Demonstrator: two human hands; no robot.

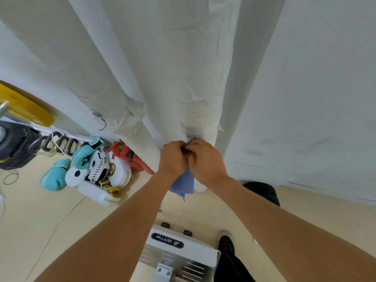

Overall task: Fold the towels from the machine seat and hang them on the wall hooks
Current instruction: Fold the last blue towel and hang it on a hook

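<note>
both hands are up at the wall, close together and knuckle to knuckle. the left hand (172, 157) and the right hand (205, 159) each have their fingers curled in, pinching the top edge of a blue towel (183, 183). its folded body hangs down between the wrists, with one loose corner pointing at 6 o'clock. something small and dark sits between the fingertips, maybe a loop or tag, but it is too hidden to name.

just beyond the knuckles at 12 o'clock, a small metal wall hook (191, 136) is fixed to the white wrapped wall (305, 98). the towel's top edge is just beside it; whether it has caught on the hook yet cannot be told.

judging by how it droops, the towel is light, thin and completely limp. it won't hold its fold unless it is gripped, and it will slip apart if only one layer is caught. the sensible place to hold it looks like right where it is pinched now: the gathered top edge, all layers together, with a thumb on each side of the spot meant for the hook. nothing fragile here, and little weight to fight.

off at 9 o'clock, boxing gloves (55, 178) lie heaped on the floor. a grey machine (179, 253) sits at 6 o'clock, beside a dark shoe (225, 241).
</note>
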